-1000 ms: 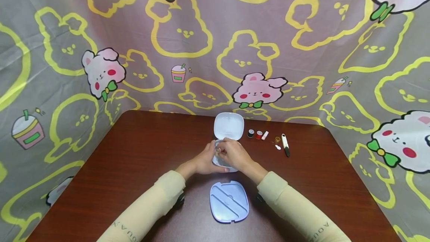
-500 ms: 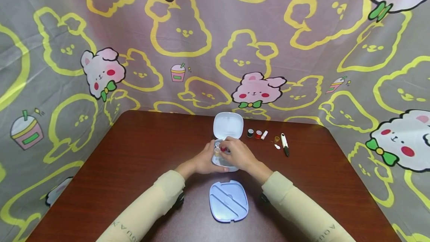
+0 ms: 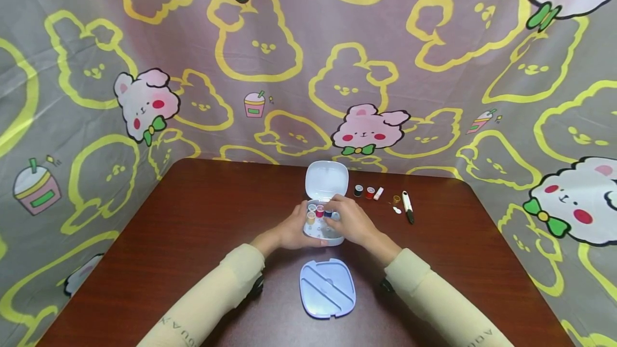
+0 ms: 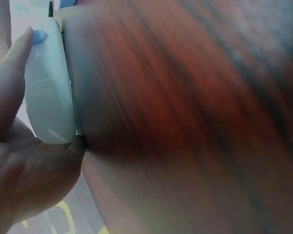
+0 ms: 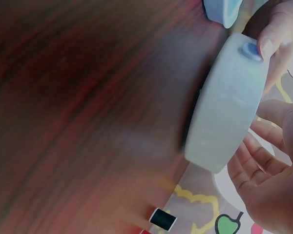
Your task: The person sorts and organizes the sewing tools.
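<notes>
A pale sewing box [image 3: 335,241] stands on the table, its white lid [image 3: 326,180] tipped back. My left hand [image 3: 291,233] grips its left side, the thumb at the front by a blue button [image 5: 251,50]. Inside, a beige thread spool [image 3: 310,218], a pinkish-red thread spool [image 3: 320,211] and a pale spool [image 3: 311,207] stand towards the back left. Over the right part, my right hand [image 3: 352,224] pinches a dark blue thread spool [image 3: 328,212] between thumb and finger. In the right wrist view the box wall [image 5: 224,107] hides that spool.
A light blue divided tray [image 3: 328,289] lies in front of the box. Right of the lid are a black thread spool [image 3: 358,190], a red thread spool [image 3: 369,193], a small white piece [image 3: 378,193], a yellowish ring [image 3: 397,198] and a white-and-black tool [image 3: 407,207]. Patterned cloth surrounds the table.
My right hand has shifted rightwards across the box, from the beige spool past the pinkish-red one to the dark blue one, uncovering the spools on the left. The left hand keeps its hold.
</notes>
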`<state>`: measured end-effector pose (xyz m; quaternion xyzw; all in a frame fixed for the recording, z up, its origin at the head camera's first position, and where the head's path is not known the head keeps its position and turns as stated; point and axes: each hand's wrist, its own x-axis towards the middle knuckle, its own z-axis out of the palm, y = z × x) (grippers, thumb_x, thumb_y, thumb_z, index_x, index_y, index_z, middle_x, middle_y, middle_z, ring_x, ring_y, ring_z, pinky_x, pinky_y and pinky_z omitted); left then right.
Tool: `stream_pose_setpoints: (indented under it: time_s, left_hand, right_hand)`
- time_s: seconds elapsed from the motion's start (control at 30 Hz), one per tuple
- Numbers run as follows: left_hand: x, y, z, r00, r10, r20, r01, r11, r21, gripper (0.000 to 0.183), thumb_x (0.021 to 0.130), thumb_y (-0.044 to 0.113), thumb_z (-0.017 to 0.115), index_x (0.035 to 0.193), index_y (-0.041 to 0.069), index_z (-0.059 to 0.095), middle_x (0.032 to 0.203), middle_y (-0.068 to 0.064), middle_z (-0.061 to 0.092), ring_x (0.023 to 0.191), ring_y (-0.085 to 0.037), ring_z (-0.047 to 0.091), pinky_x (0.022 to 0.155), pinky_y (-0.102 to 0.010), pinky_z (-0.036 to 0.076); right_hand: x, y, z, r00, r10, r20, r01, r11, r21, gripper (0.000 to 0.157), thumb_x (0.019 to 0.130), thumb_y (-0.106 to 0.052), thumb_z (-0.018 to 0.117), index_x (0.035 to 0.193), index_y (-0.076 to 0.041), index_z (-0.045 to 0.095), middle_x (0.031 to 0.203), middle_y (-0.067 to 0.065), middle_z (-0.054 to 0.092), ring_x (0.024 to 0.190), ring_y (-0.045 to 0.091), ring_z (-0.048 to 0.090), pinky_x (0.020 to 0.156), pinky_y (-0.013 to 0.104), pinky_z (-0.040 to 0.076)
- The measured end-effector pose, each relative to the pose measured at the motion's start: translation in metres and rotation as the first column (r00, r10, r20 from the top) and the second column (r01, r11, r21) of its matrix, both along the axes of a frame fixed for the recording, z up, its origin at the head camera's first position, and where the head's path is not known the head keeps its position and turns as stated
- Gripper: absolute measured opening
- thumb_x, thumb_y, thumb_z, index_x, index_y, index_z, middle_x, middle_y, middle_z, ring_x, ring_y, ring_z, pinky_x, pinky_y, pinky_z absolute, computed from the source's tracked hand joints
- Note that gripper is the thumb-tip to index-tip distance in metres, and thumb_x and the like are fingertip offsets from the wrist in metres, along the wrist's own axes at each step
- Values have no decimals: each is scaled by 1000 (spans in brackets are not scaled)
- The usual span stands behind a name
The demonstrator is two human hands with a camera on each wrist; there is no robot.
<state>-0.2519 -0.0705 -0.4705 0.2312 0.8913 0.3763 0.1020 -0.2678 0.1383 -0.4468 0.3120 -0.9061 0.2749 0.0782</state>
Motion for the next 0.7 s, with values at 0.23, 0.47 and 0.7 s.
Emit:
stream_pose_setpoints:
  time_s: [0.23,0.47,0.7]
  left_hand:
    - [-2,0,-3,1000,-2,-18,2,1000,7,114,78,46,88,154,-1,18,136,-19,40,120,-27,47,100,-41,46]
    - [-2,0,-1,1000,10,-4,-10,1000,-7,120,76,47,88,155,-3,14,139,-21,39,122,-28,48,102,-42,45]
    - [-1,0,-2,1000,20,6,-20,1000,-4,122,76,48,89,156,-4,13,139,-23,39,120,-28,49,102,-43,46]
  right_hand:
    - [0,8,1,1000,-31,2,31,999,-9,24,87,-10,82,108,0,77,104,13,70,94,30,69,82,41,58]
    - [1,15,2,998,-59,0,59,998,-34,25,85,-8,82,108,1,76,106,11,69,96,31,69,84,44,58]
    - [-1,25,-1,997,-83,0,83,996,-22,23,87,-9,80,108,-1,77,104,10,69,88,29,65,77,38,55]
